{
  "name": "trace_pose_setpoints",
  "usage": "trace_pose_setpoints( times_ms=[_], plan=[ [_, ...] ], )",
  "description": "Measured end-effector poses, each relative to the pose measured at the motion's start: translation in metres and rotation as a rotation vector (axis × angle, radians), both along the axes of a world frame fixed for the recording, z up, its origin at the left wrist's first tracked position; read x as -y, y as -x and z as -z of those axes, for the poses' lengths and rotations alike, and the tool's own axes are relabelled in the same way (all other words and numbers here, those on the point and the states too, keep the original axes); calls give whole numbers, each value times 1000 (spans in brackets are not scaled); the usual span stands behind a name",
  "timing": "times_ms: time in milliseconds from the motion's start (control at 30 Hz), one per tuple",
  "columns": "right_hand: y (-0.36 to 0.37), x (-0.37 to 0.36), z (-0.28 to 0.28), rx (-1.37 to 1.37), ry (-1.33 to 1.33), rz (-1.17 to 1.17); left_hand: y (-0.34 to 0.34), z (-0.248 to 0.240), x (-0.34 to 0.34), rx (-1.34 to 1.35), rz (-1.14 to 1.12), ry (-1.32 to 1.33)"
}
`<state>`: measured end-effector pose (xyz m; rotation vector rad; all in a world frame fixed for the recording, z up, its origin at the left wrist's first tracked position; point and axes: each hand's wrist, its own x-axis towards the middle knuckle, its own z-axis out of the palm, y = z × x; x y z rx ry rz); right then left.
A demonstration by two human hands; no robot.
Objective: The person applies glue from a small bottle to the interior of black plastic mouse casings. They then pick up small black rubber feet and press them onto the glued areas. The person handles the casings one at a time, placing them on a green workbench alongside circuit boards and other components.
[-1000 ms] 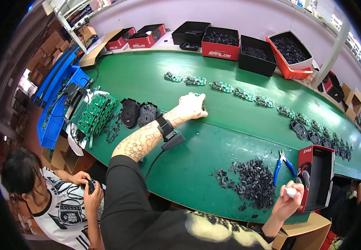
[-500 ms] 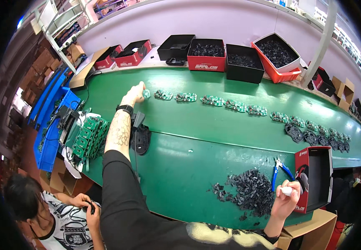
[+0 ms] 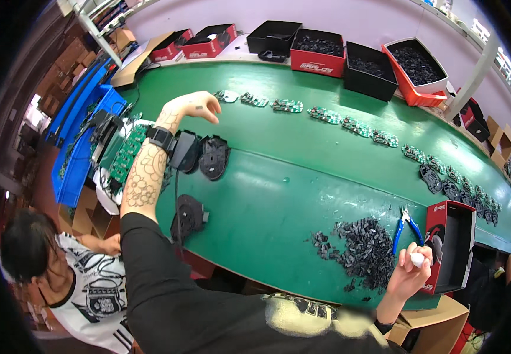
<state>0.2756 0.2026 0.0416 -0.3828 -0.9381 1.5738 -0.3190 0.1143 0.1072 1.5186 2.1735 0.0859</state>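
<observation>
My left hand (image 3: 199, 107) is empty, its fingers curled but apart, just left of and nearer than the end board (image 3: 227, 96) in a long row of green circuit boards (image 3: 324, 115). Under and beside that forearm lie black plastic shells (image 3: 214, 156), and another black shell (image 3: 189, 217) rests closer to me. My right hand (image 3: 407, 277) is closed near the front right, with a small white rounded thing (image 3: 417, 259) at the thumb. Whether it is held or worn is unclear. Beside that hand are blue-handled cutters (image 3: 406, 230) and a pile of small black plastic pieces (image 3: 364, 251).
Boxes of black parts (image 3: 317, 59) line the far edge. An open red-and-black box (image 3: 444, 248) stands at right, and more black shells (image 3: 451, 190) sit by the row's right end. Stacked green boards (image 3: 127, 154) and a blue bin (image 3: 75, 183) are left, near a seated person (image 3: 84, 283).
My left hand has come off the end board, drawing back leftward with its fingers opening. The view has shifted, bringing more black shells into sight. My right hand stays closed by the pile.
</observation>
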Motion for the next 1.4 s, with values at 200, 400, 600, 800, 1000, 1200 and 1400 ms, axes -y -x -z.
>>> trace_pose_setpoints(
  times_ms=[200,400,600,800,1000,1200,1400],
  plan=[
    [-2,15,-2,-65,10,-71,-29,35,55,-176,90,-213],
    [-21,26,-1,-73,-4,-69,-34,53,67,-211,124,-340],
    [-30,39,0,-137,43,-69,-61,25,60,-38,26,-561],
    [-15,41,3,-182,121,-135,-165,-7,27,293,-226,-760],
    [24,52,-15,36,72,-267,-318,30,30,844,-272,-874],
    [19,57,-14,307,-134,-255,-386,41,49,1058,-373,-767],
    [19,57,-16,419,-330,-211,-385,33,51,988,-349,-752]
  ],
)
